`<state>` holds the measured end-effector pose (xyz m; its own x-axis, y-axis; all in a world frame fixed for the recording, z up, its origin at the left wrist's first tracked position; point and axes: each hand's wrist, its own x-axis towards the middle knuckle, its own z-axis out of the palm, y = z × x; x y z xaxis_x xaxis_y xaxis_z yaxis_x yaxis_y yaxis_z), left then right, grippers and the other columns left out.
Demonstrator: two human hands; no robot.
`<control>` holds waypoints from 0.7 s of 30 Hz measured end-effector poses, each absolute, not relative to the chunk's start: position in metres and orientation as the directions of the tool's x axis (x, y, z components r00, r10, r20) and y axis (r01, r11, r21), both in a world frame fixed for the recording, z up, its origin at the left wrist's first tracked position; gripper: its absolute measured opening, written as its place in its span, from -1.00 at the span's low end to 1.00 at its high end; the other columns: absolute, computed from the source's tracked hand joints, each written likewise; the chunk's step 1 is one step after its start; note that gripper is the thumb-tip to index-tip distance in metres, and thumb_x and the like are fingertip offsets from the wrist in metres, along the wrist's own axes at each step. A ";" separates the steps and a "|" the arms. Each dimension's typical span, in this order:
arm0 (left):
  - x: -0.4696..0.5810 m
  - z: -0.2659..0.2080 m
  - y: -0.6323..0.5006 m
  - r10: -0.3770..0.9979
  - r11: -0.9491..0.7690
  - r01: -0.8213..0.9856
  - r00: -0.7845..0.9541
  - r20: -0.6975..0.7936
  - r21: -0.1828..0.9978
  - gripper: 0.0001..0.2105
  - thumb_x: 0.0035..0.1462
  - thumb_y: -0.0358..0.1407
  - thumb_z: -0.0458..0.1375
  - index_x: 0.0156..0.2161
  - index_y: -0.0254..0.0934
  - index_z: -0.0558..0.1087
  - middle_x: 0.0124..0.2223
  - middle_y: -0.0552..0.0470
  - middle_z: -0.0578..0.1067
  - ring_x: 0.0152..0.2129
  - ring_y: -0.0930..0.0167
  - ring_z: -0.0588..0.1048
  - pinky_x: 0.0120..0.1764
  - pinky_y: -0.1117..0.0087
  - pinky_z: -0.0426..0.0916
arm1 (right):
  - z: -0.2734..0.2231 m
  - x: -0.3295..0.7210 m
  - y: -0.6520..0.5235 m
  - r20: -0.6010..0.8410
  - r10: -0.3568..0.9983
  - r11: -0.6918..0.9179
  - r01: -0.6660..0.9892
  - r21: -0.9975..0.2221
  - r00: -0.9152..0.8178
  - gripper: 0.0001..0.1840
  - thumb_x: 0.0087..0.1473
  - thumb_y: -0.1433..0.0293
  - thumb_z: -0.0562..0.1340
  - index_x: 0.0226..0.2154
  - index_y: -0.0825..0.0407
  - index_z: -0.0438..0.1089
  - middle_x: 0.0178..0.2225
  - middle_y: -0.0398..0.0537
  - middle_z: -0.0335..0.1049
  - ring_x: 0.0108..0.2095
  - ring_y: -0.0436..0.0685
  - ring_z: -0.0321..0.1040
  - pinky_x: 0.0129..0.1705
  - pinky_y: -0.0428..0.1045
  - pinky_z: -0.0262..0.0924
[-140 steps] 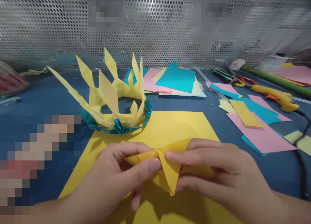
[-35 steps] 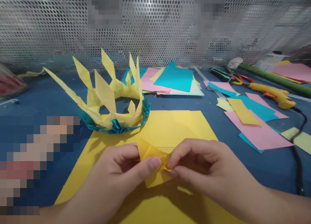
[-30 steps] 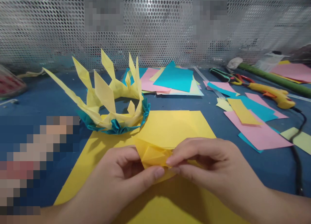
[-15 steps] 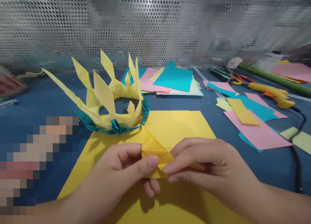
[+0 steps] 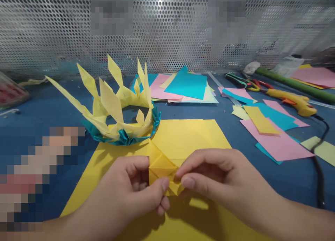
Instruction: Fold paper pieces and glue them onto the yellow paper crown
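A small folded piece of yellow paper (image 5: 160,164) is held between my two hands, with creases and a raised flap at its lower right. My left hand (image 5: 131,188) grips its left side, thumb on the front and fingers behind. At the right edge, my right hand (image 5: 217,176) pinches the flap between thumb and forefinger. Both hands are over large yellow sheets (image 5: 188,136). Behind my left hand stands a paper crown (image 5: 112,105) with tall pale yellow points and a pleated teal band round its base, partly resting on the sheets.
Stacked coloured paper (image 5: 187,84) lies at the back. Paper scraps (image 5: 277,140) are spread on the right, beside a yellow glue gun (image 5: 293,99) with a black cord (image 5: 318,174) and a green roll (image 5: 295,84). A perforated metal screen (image 5: 167,35) borders the blue table (image 5: 209,110); a blurred-out area covers the left.
The right part of the yellow paper, which stuck out under my right hand, is now folded in toward the middle. My right fingers have shifted to the flap's edge.
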<state>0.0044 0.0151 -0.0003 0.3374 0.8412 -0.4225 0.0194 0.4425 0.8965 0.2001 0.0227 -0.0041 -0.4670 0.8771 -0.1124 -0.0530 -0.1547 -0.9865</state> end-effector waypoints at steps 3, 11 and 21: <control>0.006 0.001 0.015 0.822 0.481 0.035 0.328 -0.465 0.876 -0.95 -0.21 -0.41 0.30 -0.57 -0.29 0.52 -0.69 0.15 0.53 -0.74 0.57 0.44 -0.65 0.67 0.27 | -0.004 0.199 0.026 -0.225 0.866 -0.294 -0.092 -0.951 -0.447 -0.74 -0.18 0.47 0.55 -0.40 0.00 0.53 -0.48 -0.28 0.50 -0.47 -0.11 0.43 -0.44 -0.28 0.31; 0.008 0.003 0.015 0.887 0.279 0.064 0.365 -0.283 0.958 -0.91 -0.16 -0.48 0.24 -0.57 -0.26 0.49 -0.64 0.20 0.46 -0.69 0.58 0.36 -0.60 0.66 0.26 | -0.005 0.198 0.027 -0.289 0.823 -0.370 -0.075 -0.926 -0.489 -0.63 -0.26 0.55 0.55 -0.38 0.02 0.46 -0.52 -0.30 0.45 -0.51 -0.12 0.41 -0.47 -0.29 0.28; 0.007 -0.001 0.015 0.922 0.180 0.112 0.327 -0.207 0.977 -0.90 -0.11 -0.48 0.23 -0.49 -0.22 0.47 -0.58 0.25 0.38 -0.63 0.56 0.31 -0.60 0.67 0.21 | -0.012 0.198 0.021 -0.216 0.852 -0.223 0.043 -0.974 -0.477 -0.39 -0.07 0.51 0.39 0.03 -0.17 0.29 -0.48 -0.34 0.39 -0.52 -0.12 0.41 -0.45 -0.24 0.31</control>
